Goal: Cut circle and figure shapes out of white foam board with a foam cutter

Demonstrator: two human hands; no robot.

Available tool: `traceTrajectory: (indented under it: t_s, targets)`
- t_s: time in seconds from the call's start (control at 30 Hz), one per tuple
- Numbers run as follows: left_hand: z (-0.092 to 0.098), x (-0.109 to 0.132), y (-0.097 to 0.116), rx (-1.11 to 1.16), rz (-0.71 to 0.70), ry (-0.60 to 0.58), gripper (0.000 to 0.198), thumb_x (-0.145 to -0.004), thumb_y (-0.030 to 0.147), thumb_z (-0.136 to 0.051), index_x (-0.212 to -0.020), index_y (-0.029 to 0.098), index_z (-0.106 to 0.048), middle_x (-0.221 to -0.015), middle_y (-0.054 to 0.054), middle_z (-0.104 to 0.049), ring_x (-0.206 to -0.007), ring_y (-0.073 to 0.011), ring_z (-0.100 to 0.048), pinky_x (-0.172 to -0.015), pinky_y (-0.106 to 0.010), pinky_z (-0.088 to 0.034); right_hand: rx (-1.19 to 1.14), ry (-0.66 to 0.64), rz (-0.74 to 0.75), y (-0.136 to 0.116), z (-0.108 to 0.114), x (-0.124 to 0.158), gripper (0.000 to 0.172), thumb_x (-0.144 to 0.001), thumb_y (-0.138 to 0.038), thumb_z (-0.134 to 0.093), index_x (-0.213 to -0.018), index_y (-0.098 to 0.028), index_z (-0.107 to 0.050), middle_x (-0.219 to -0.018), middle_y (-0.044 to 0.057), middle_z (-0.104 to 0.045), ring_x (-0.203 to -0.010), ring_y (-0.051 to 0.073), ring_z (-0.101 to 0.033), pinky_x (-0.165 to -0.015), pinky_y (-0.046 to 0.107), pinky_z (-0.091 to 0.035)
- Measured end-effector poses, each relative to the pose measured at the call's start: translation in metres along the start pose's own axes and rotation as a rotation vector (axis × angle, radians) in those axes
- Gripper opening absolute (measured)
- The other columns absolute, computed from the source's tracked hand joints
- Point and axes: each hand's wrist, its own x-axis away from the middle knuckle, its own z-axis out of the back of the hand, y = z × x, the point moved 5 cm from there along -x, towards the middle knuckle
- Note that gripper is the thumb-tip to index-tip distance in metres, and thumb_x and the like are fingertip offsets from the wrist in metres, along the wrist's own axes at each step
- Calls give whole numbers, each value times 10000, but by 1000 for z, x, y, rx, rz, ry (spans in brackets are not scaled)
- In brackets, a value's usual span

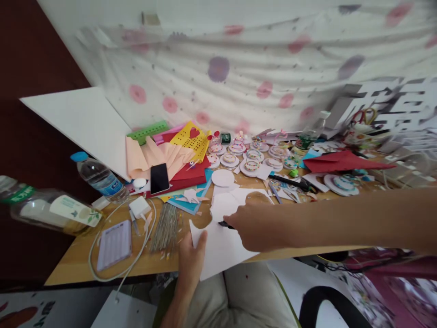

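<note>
A white sheet of board [227,255] with curved bites cut from its upper edge lies at the front of the table and sticks out over its edge. My left hand [191,257] grips the board's left side, thumb on top; its other fingers are mostly hidden. My right hand [251,225] is closed round a dark, thin cutting knife [225,224], whose tip touches the board beside a rounded outline; most of the handle is inside the hand. Just behind the board sits a white round disc [223,178].
Several small decorated discs [252,165] crowd the back. A bundle of thin wires [165,228], a phone [160,178], a white cable [91,259] and a lilac box [114,244] lie left. Two bottles [102,177] lean at far left. Red paper [344,160] lies right.
</note>
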Motion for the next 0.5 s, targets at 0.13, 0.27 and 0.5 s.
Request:
traceTrajectory:
  t_s: [0.13,0.27,0.5]
  targets:
    - [1,-5,-12,70,52,-59,400,-761,496,-655,-990,170,-692,-931,-108,-760,-932,-336,-710,-808,-469,-574,-104,-105,-22,5,10,-7,345,-746,-65,-566,-1061,-83,-704,-795,168,-746,-596,261,-716,-513,360,-554]
    - [8,-7,-11,44,15,-133,389,-807,489,-626,-1037,178,-669,-957,-113,-748,-1017,-333,-688,-879,-493,-559,-235,-131,-17,14,14,-11,320,-798,-35,-492,-1007,-88,-728,-502,9,-626,-311,136,-543,-371,256,-463]
    - [42,-8,54,-643,-576,-48,677,-866,468,-590,-1418,158,-349,-1436,-214,-460,-1333,-357,-450,-1065,-588,-395,-387,164,-63,30,33,-16,197,-612,59,-635,-646,-116,-719,-264,-140,-380,-176,86,-387,-311,187,-367]
